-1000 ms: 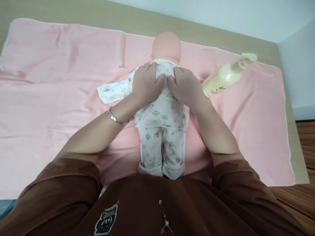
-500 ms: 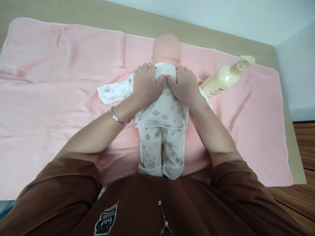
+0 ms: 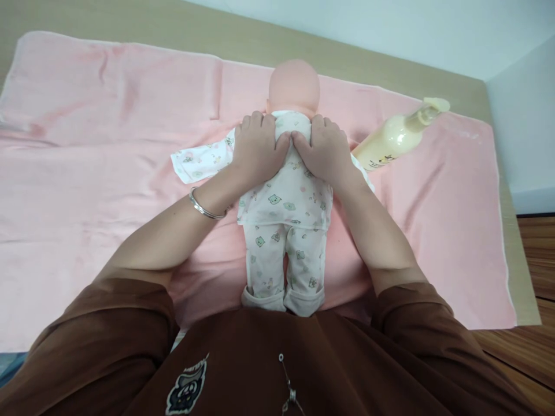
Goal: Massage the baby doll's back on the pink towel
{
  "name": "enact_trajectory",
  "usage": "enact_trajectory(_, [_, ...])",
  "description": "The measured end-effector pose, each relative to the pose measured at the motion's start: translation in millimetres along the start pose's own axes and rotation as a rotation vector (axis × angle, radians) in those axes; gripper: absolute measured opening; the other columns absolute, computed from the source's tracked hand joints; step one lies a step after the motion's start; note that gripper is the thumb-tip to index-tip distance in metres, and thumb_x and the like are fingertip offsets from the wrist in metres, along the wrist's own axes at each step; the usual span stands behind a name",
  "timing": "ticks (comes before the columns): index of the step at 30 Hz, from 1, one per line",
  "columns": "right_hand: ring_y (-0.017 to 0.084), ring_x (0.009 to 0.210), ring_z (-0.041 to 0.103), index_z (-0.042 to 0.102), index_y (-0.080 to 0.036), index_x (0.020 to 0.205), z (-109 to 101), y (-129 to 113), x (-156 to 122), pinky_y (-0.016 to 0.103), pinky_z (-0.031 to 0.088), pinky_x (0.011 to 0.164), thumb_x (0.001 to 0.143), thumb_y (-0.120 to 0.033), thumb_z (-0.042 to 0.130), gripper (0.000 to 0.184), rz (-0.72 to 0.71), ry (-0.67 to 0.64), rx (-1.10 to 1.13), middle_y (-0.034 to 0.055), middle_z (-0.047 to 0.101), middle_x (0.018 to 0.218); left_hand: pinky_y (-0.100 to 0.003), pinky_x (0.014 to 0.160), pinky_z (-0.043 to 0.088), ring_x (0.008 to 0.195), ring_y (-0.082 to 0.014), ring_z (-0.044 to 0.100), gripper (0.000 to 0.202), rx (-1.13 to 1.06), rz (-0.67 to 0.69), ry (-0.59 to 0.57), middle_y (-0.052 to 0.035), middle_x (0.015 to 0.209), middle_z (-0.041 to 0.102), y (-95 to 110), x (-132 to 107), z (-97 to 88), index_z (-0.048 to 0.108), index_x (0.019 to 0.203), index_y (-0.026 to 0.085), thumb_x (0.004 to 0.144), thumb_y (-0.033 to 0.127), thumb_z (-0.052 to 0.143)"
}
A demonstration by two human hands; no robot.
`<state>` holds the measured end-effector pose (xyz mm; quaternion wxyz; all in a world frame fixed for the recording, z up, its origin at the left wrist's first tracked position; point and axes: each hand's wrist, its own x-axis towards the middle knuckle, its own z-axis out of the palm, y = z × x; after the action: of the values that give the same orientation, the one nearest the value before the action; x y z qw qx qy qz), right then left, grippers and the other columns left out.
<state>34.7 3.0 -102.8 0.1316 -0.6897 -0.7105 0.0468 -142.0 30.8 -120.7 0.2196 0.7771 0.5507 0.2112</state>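
A baby doll (image 3: 286, 202) in white printed pyjamas lies face down on a pink towel (image 3: 108, 144), its bald head away from me. My left hand (image 3: 256, 149) lies flat on the doll's left shoulder, fingers stretched out, with a silver bangle (image 3: 203, 207) on the wrist. My right hand (image 3: 323, 151) lies flat on the right shoulder in the same way. Both thumbs meet over the middle of the upper back. Neither hand holds anything.
A cream pump bottle (image 3: 396, 137) lies on its side on the towel, right of the doll. The towel covers a wooden table (image 3: 518, 254) whose right edge drops to a wood floor. A pale wall stands behind.
Both hands slid a little up the doll's back towards the shoulders, then held still. The left wrist shifted slightly.
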Motion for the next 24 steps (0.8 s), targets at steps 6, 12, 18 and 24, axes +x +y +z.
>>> enact_trajectory(6, [0.038,0.125,0.063,0.057,-0.016,0.121,-5.5,-2.1,0.1,0.063,0.049,0.110,0.108,-0.065,0.026,0.060,0.008,-0.055,-0.012,0.0184,0.066,0.124,-0.062,0.121,0.036,0.147,-0.0424,0.047,0.061,0.172,0.141,-0.043,-0.0193,0.147,0.062,32.4,-29.3,-24.6,0.053,0.151,0.012,0.102,0.038,0.029])
enact_trajectory(12, [0.042,0.132,0.060,0.056,-0.008,0.129,-15.7,-16.8,-22.5,0.066,0.048,0.111,0.110,-0.058,0.020,0.064,-0.027,-0.029,-0.061,0.0250,0.064,0.129,-0.060,0.120,0.043,0.137,-0.0386,0.055,0.046,0.098,0.201,-0.031,-0.0159,0.136,0.066,30.4,-25.8,-25.5,0.064,0.133,0.022,0.102,0.037,0.034])
enact_trajectory(18, [0.043,0.139,0.055,0.055,-0.005,0.135,-26.8,-41.2,-45.8,0.065,0.047,0.117,0.110,-0.046,0.027,0.056,-0.101,0.005,-0.086,0.0267,0.061,0.139,-0.059,0.116,0.039,0.133,-0.0360,0.054,0.074,0.019,0.057,-0.017,-0.0137,0.130,0.069,4.9,0.3,-11.7,0.063,0.127,0.024,0.100,0.074,0.015])
enact_trajectory(24, [0.037,0.134,0.060,0.060,-0.010,0.126,-22.0,-29.5,-29.0,0.059,0.051,0.115,0.111,-0.046,0.025,0.052,-0.054,0.001,0.008,0.0226,0.067,0.132,-0.059,0.121,0.035,0.136,-0.0358,0.051,0.065,0.012,0.117,0.019,-0.0120,0.136,0.068,12.0,-10.9,-10.9,0.059,0.136,0.025,0.102,0.066,0.021])
